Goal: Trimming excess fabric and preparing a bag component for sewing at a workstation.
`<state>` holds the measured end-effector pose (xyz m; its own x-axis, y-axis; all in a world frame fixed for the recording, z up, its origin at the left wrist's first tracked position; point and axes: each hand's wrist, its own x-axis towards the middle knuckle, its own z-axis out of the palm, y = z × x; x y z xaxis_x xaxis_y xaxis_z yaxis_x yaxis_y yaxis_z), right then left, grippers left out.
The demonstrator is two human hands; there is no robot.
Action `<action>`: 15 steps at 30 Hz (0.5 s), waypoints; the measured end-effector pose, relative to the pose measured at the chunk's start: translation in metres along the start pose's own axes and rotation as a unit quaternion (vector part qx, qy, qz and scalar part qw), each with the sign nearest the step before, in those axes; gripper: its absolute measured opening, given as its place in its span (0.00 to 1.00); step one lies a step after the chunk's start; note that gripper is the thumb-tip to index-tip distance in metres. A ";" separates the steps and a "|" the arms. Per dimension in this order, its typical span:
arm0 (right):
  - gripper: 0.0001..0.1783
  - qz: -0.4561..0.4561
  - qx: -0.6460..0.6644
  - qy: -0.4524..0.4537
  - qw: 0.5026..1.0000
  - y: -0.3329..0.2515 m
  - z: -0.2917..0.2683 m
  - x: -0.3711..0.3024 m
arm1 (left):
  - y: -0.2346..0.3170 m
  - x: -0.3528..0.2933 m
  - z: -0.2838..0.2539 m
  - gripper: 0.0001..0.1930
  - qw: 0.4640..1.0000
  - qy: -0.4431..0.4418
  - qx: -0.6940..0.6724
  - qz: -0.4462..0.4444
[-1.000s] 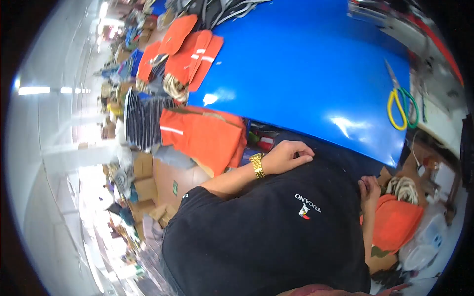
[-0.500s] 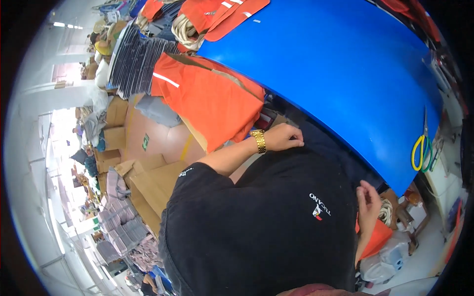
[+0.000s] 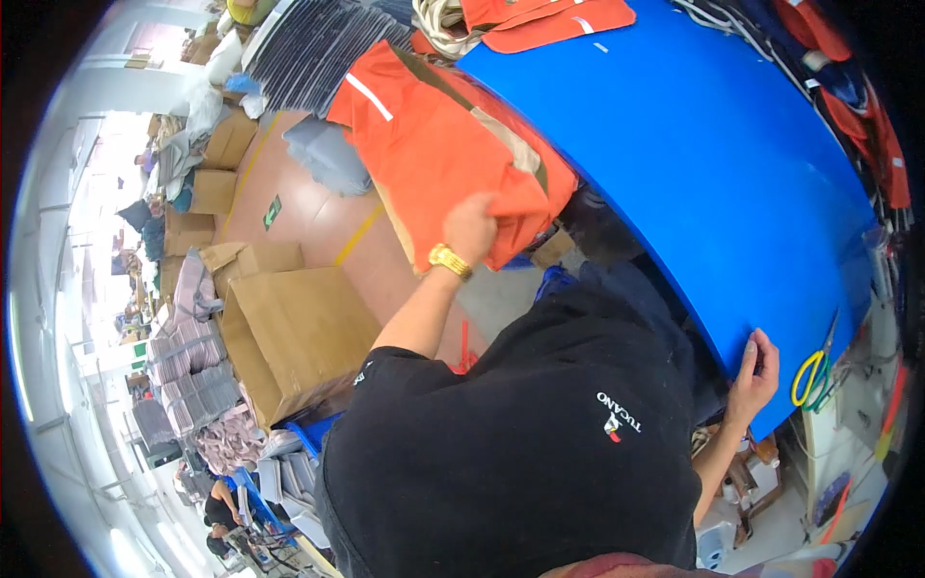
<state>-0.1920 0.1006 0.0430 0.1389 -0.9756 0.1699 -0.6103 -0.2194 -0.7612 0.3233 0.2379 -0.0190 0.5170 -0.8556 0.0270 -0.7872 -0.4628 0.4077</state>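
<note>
My left hand (image 3: 470, 229), with a gold watch on its wrist, is at the near side of a pile of orange fabric pieces (image 3: 424, 144). Its fingers are slightly blurred and closed on the orange fabric, which creases around them. A white stripe and a tan strip run across the pile. Over the near right edge of the blue tabletop (image 3: 694, 144), my right hand (image 3: 753, 378) is empty, its fingers loosely bent and apart. Scissors (image 3: 812, 378) with yellow and green handles lie just right of it.
Beyond the orange pile is a stack of dark flat sheets (image 3: 323, 58). An open cardboard box (image 3: 299, 328) stands on the floor at left. White cord (image 3: 445, 27) and more orange pieces (image 3: 549, 29) lie at the table's far edge. Grey bundles (image 3: 193, 366) are piled further left.
My left hand has gone from in front of my body out to the orange fabric and closed on it. My right hand has risen to the blue table's edge. The view has shifted.
</note>
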 end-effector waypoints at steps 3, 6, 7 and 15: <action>0.10 -0.024 -0.011 0.016 1.000 0.002 -0.001 -0.004 | -0.011 0.052 -0.063 0.05 0.978 0.210 -0.003 0.017; 0.09 -0.020 -0.010 0.035 0.999 -0.004 0.000 -0.006 | -0.007 0.136 -0.153 0.07 0.923 0.384 0.009 0.032; 0.09 -0.014 -0.008 0.037 0.999 -0.004 0.000 -0.007 | 0.022 0.157 -0.187 0.08 0.904 0.424 0.001 0.046; 0.09 -0.056 -0.013 0.111 0.992 -0.011 0.006 -0.007 | 0.299 0.156 -0.195 0.12 0.783 0.392 -0.222 0.429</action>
<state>-0.1818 0.1097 0.0470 0.0335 -0.9205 0.3893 -0.6215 -0.3242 -0.7132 0.2343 0.0111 0.2847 0.0460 -0.3210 0.9459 -0.8537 0.4791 0.2042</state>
